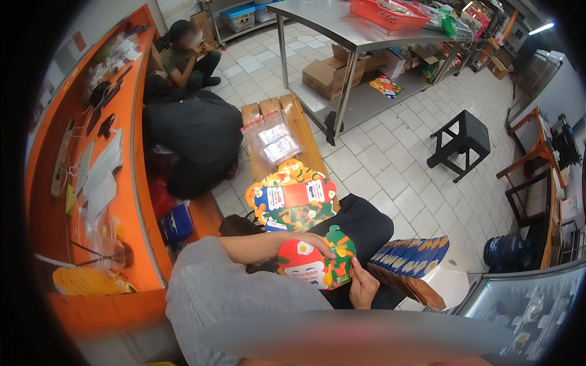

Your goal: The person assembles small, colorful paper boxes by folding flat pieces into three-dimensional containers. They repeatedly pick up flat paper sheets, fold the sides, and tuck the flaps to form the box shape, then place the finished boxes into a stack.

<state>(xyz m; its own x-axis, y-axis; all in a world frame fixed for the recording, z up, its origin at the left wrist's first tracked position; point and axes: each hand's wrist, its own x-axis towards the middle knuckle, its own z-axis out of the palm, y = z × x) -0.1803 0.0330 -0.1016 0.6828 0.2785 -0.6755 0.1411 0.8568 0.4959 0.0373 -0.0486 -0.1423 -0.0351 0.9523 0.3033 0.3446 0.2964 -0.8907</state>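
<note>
A printed cardboard piece (296, 263), red on one side and green with food pictures on the other, lies over my lap. My left hand (318, 244) reaches across its top, fingers pressed along the middle where the red and green parts meet. On the green part's right edge, my right hand (364, 284) grips with thumb and fingers. Flat, unfolded colourful cardboard blanks (292, 196) rest on the wooden bench just ahead. Beyond them is a clear zip bag (273, 139) with white packets. To my right stands a row of folded blue-and-brown cartons (415, 262).
A person in black (192, 131) bends over at left; another person (186, 58) squats farther back. An orange counter (131, 183) runs along the left. Ahead is a steel table (320, 21) with cardboard boxes (326, 76) beneath. A black stool (462, 141) stands at right.
</note>
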